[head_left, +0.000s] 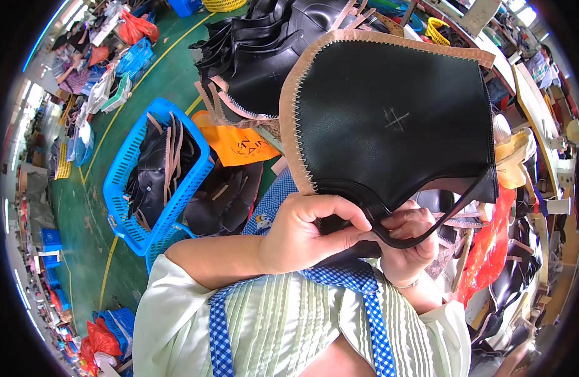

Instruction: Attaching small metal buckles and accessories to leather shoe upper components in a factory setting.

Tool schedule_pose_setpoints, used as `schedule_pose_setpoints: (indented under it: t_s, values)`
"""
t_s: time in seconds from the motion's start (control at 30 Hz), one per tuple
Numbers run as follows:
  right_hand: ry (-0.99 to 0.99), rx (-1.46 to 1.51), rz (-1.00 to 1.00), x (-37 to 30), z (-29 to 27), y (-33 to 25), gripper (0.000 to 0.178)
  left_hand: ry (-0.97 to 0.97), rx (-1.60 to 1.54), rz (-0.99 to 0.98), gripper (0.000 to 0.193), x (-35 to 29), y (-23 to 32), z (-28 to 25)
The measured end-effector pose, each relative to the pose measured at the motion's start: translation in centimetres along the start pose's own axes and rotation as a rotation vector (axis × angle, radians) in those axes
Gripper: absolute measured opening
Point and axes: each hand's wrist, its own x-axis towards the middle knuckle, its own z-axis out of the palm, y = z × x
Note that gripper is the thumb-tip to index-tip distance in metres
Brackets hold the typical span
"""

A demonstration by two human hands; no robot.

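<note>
Centre frame, I see my left hand [305,234] and right hand [407,242] both pinching the lower edge of a black leather shoe upper [390,119], blocking stacked uppers [258,56] behind; blue basket [123,188] at left.

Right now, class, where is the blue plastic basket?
In the head view, the blue plastic basket sits on the person's left, on the green floor, beside the orange bag.

Pale green pleated short-sleeved top [283,327], blue-and-white checked apron straps [374,314], thin bracelet [405,284] on right wrist
</note>
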Motion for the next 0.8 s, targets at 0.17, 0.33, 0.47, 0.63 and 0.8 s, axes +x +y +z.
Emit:
schedule_pose_setpoints:
  t_s: [0.17,0.33,0.47,0.63,0.8]
  values:
    - [0.036,0.059,-0.013,-0.1,-0.2,0.0,0.025,-0.014,0.062,0.048,0.015,0.1,0.1,0.1]
    - [0.046,0.023,-0.06,0.0,-0.1,-0.1,0.02,-0.072,0.114,0.046,0.017,0.5,0.2,-0.5]
    - [-0.012,-0.076,-0.13,-0.1,-0.5,-0.1,0.021,-0.153,0.219,0.051,0.018,1.0,1.1,-1.1]
    - [-0.185,-0.06,-0.268,0.2,-1.3,-0.4,0.021,-0.247,0.36,0.09,0.02,1.3,1.9,-2.0]
    - [-0.333,-0.125,-0.267,0.2,-1.9,-1.3,0.03,-0.192,0.384,0.007,0.017,1.2,2.0,-1.6]
